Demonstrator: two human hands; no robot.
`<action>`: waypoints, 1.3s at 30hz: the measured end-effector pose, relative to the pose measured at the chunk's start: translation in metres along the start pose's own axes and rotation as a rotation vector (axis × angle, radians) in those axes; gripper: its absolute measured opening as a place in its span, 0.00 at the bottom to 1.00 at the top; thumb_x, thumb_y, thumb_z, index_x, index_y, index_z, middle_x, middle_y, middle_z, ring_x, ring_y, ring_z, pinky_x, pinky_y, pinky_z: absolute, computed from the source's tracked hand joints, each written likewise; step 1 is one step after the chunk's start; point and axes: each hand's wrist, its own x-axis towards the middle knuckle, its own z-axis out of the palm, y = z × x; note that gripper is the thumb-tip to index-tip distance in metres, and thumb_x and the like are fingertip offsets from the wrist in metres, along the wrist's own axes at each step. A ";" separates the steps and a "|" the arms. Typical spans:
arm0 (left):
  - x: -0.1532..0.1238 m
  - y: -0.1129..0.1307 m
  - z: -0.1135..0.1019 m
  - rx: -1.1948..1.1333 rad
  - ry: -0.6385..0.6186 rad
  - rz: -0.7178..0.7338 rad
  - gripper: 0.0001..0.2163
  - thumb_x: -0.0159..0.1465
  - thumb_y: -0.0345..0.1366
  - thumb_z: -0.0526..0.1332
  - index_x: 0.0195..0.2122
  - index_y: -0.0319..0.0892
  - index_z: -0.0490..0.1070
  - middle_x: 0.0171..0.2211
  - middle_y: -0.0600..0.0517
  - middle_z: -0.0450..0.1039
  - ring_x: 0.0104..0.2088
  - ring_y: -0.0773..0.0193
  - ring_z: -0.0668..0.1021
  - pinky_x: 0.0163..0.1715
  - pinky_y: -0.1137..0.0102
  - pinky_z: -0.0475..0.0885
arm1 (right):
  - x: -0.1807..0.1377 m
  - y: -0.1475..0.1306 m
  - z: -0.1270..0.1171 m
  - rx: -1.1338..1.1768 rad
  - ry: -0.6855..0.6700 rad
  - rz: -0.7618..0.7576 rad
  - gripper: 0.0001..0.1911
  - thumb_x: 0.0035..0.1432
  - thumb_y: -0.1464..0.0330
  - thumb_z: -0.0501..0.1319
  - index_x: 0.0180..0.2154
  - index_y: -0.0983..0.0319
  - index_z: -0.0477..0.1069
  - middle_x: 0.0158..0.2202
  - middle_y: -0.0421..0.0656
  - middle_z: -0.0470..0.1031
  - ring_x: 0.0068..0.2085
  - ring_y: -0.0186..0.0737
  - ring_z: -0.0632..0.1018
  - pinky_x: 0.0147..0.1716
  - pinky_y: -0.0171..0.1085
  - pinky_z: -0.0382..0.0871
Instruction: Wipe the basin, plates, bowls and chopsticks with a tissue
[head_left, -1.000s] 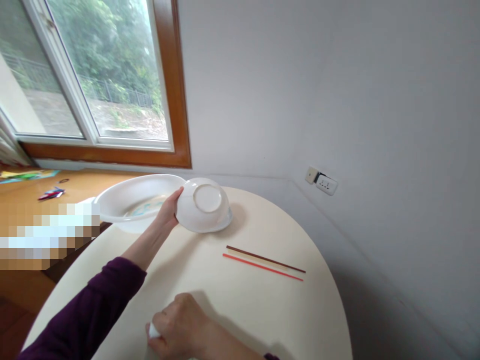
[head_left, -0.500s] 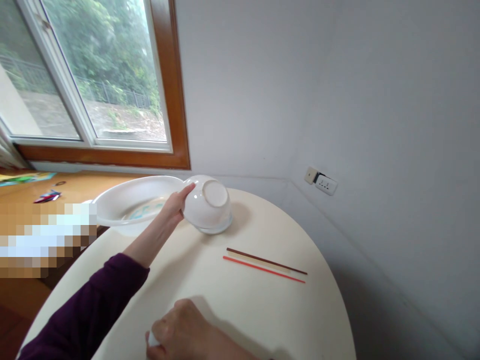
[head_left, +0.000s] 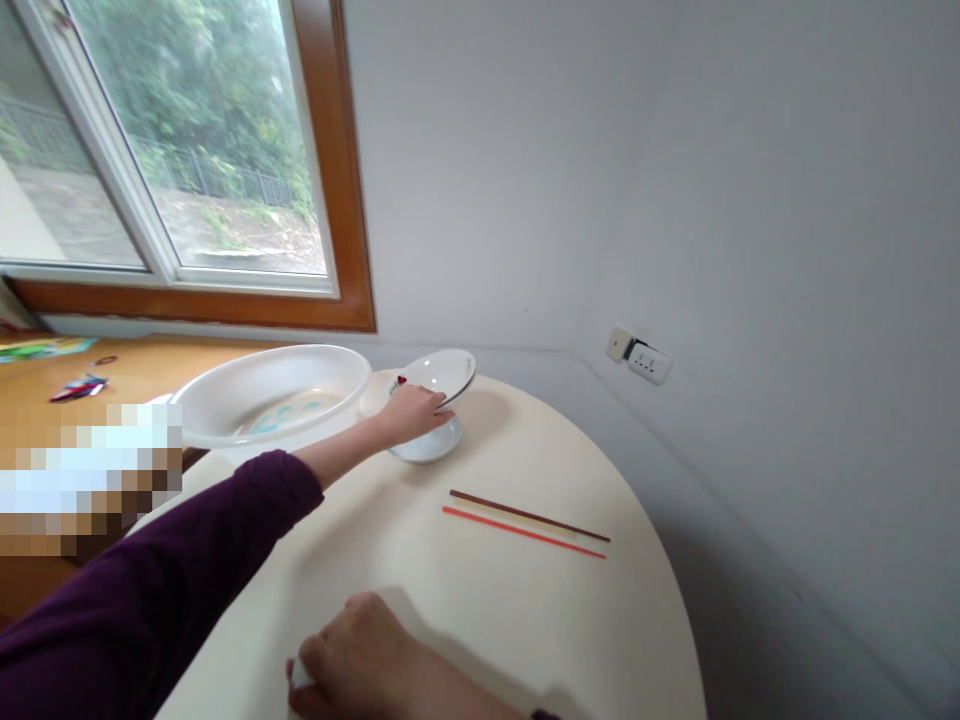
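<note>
My left hand [head_left: 411, 414] is closed on the near edge of a white bowl [head_left: 442, 370] with a dark rim line and a small red mark. The bowl is tilted, and its inside faces up towards me. Just beneath it a white dish [head_left: 429, 447] stands on the round table, partly covered by the hand and bowl; whether the two touch I cannot tell. Low in the view, my right hand [head_left: 360, 655] rests by the table as a fist. A bit of something small and white [head_left: 301, 672] shows between its fingers, the rest hidden.
A large white basin [head_left: 270, 395] with blue marks inside stands left of the bowl. Dark brown chopsticks [head_left: 529, 515] and red chopsticks [head_left: 525, 533] lie on the cream round table [head_left: 600, 640]. Behind are a wooden desk [head_left: 150, 360], a window and a wall socket [head_left: 649, 362].
My left hand has turned the bowl over: its underside faced me before, and now its inside shows. The dish beneath is more visible. My right hand has stayed almost still.
</note>
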 end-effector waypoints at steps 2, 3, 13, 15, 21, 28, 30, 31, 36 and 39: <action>0.000 0.001 0.012 0.059 -0.042 0.027 0.18 0.62 0.45 0.51 0.34 0.36 0.73 0.29 0.41 0.76 0.33 0.54 0.78 0.32 0.66 0.65 | 0.000 0.000 0.000 -0.001 0.015 -0.001 0.12 0.52 0.61 0.56 0.29 0.61 0.74 0.26 0.42 0.78 0.27 0.43 0.79 0.28 0.39 0.71; 0.000 0.001 0.017 0.068 -0.056 0.035 0.18 0.62 0.44 0.50 0.34 0.36 0.73 0.29 0.40 0.76 0.33 0.53 0.78 0.31 0.66 0.65 | 0.000 0.000 -0.001 -0.005 0.022 -0.009 0.12 0.52 0.61 0.56 0.29 0.61 0.74 0.26 0.42 0.78 0.27 0.43 0.79 0.28 0.39 0.71; -0.010 -0.009 0.054 0.100 -0.146 0.220 0.12 0.62 0.36 0.52 0.34 0.35 0.74 0.28 0.39 0.77 0.32 0.55 0.78 0.32 0.65 0.67 | -0.006 0.001 -0.014 -0.015 0.028 -0.017 0.14 0.54 0.61 0.55 0.30 0.61 0.75 0.25 0.42 0.78 0.26 0.41 0.79 0.29 0.37 0.72; -0.011 -0.011 0.059 0.113 -0.153 0.235 0.13 0.62 0.36 0.52 0.34 0.35 0.74 0.28 0.39 0.77 0.31 0.55 0.78 0.31 0.64 0.67 | -0.006 0.001 -0.013 -0.009 0.032 -0.015 0.14 0.54 0.60 0.55 0.30 0.61 0.75 0.25 0.42 0.78 0.26 0.41 0.79 0.29 0.38 0.73; -0.013 -0.015 0.066 0.133 -0.168 0.258 0.14 0.62 0.34 0.49 0.33 0.33 0.74 0.27 0.37 0.76 0.30 0.52 0.78 0.29 0.63 0.67 | -0.003 0.003 -0.005 -0.018 0.057 -0.038 0.14 0.53 0.60 0.56 0.30 0.62 0.74 0.23 0.41 0.78 0.25 0.41 0.78 0.29 0.37 0.72; -0.015 -0.014 0.074 0.141 -0.184 0.272 0.14 0.62 0.33 0.49 0.33 0.34 0.74 0.27 0.37 0.76 0.30 0.52 0.78 0.29 0.64 0.67 | -0.001 0.005 -0.004 -0.015 0.002 -0.054 0.14 0.53 0.60 0.56 0.32 0.63 0.74 0.25 0.43 0.78 0.28 0.41 0.79 0.28 0.36 0.72; -0.014 -0.015 0.076 0.145 -0.187 0.272 0.14 0.62 0.33 0.49 0.33 0.34 0.74 0.27 0.36 0.76 0.31 0.52 0.78 0.29 0.64 0.67 | 0.000 0.004 -0.006 -0.022 -0.026 -0.054 0.15 0.53 0.59 0.56 0.32 0.63 0.74 0.25 0.43 0.78 0.28 0.41 0.79 0.30 0.38 0.72; -0.014 -0.015 0.076 0.147 -0.189 0.271 0.14 0.62 0.33 0.49 0.33 0.34 0.74 0.27 0.36 0.76 0.31 0.52 0.78 0.29 0.63 0.67 | 0.001 0.004 -0.007 -0.023 -0.033 -0.053 0.15 0.53 0.59 0.56 0.32 0.63 0.74 0.25 0.43 0.78 0.28 0.41 0.79 0.31 0.38 0.72; -0.014 -0.016 0.077 0.153 -0.198 0.269 0.14 0.62 0.34 0.50 0.34 0.35 0.74 0.28 0.37 0.76 0.31 0.53 0.79 0.31 0.64 0.67 | -0.001 0.003 -0.012 -0.002 -0.048 -0.044 0.15 0.53 0.60 0.56 0.32 0.63 0.74 0.25 0.43 0.78 0.28 0.42 0.79 0.29 0.37 0.72; -0.014 -0.015 0.075 0.156 -0.204 0.261 0.13 0.62 0.35 0.51 0.34 0.35 0.74 0.29 0.37 0.76 0.32 0.53 0.79 0.32 0.64 0.67 | -0.003 0.002 -0.015 -0.001 -0.040 -0.027 0.15 0.53 0.59 0.56 0.32 0.63 0.75 0.25 0.43 0.78 0.27 0.42 0.79 0.30 0.37 0.72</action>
